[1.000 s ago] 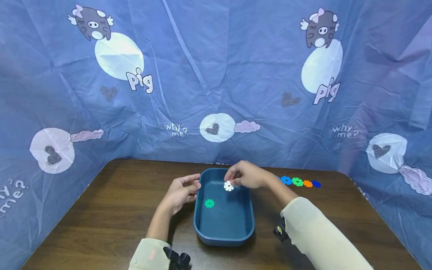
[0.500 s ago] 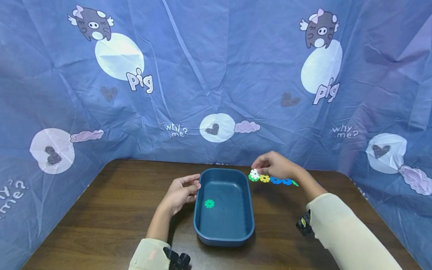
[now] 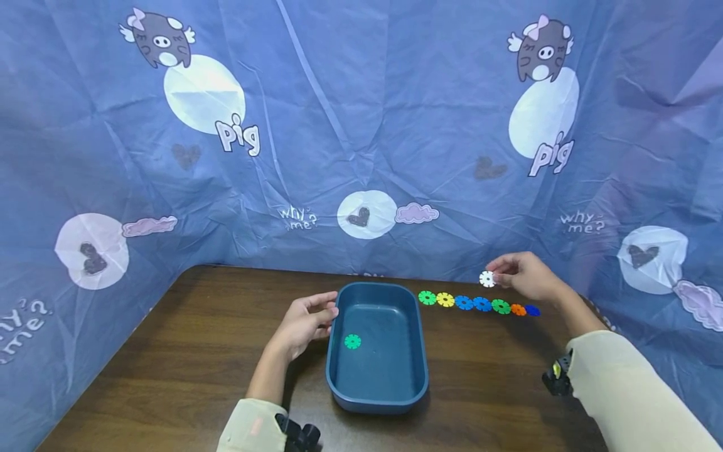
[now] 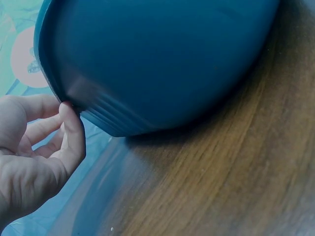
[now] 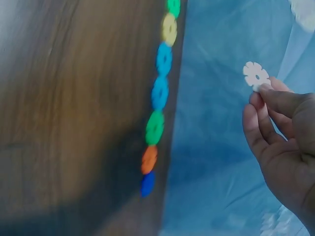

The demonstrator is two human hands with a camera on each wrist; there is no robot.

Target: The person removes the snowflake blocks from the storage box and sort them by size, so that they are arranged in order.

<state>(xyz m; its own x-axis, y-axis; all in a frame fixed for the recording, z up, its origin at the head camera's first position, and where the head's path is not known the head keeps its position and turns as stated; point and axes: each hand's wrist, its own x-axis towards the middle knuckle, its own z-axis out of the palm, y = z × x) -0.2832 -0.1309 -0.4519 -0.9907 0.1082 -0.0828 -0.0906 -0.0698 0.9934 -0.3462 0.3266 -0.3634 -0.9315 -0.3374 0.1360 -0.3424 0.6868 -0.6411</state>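
A white snowflake disc [image 3: 487,279] is pinched between the thumb and fingertips of my right hand [image 3: 528,275], held up above the far right of the table. The right wrist view shows the same white disc [image 5: 256,74] with its notched edge. Below it lies a row of snowflake discs [image 3: 464,302] in green, yellow, blue, orange and dark blue. My left hand [image 3: 305,323] pinches the left rim of a dark blue plastic bin [image 3: 377,400]; thumb and forefinger meet at its edge in the left wrist view. One green disc [image 3: 353,341] lies inside the bin.
The brown wooden table [image 3: 198,345] carries the bin near its middle and the disc row close to its far edge. A blue patterned curtain [image 3: 361,125] hangs right behind the table.
My right hand has carried the white disc from over the bin to the right, past the disc row, uncovering that row. My left hand has stayed at the bin's rim.
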